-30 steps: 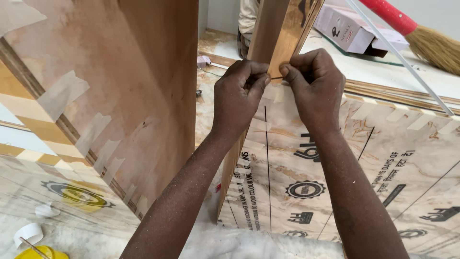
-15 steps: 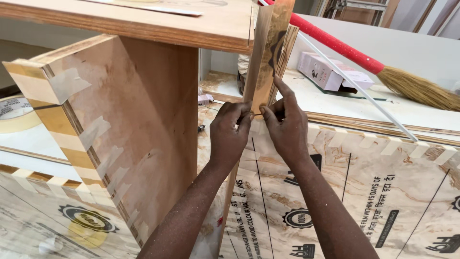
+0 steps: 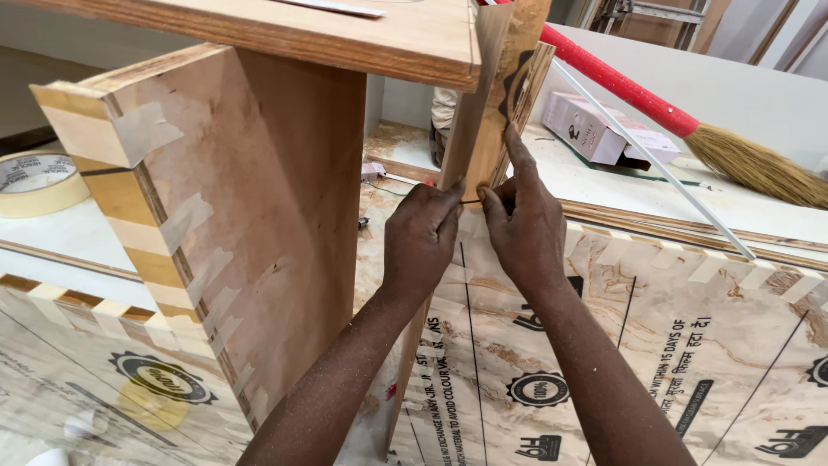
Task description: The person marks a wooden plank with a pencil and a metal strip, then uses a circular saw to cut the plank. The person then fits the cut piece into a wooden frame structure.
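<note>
An upright plywood panel edge (image 3: 483, 129) with a brown veneer strip stands in the middle of the head view. My left hand (image 3: 423, 237) pinches at that edge with thumb and fingers. My right hand (image 3: 522, 224) is close beside it, index finger stretched up along the strip, thumb and other fingers pinching a thin dark pin or nail (image 3: 470, 202) held between both hands against the edge. A large plywood side panel (image 3: 250, 216) with masking tape pieces along its edge stands to the left, under a horizontal plywood top (image 3: 345, 34).
A printed laminate-covered board (image 3: 690, 345) lies to the right. A red-handled broom (image 3: 690, 121), a thin metal rod (image 3: 655, 164) and a small white box (image 3: 595, 129) rest on the white surface behind. A roll of tape (image 3: 30, 181) sits at far left.
The view has tilted up and nearer, showing the plywood top. Both hands stay pinched together at the panel edge; my right index finger now stretches up along the strip.
</note>
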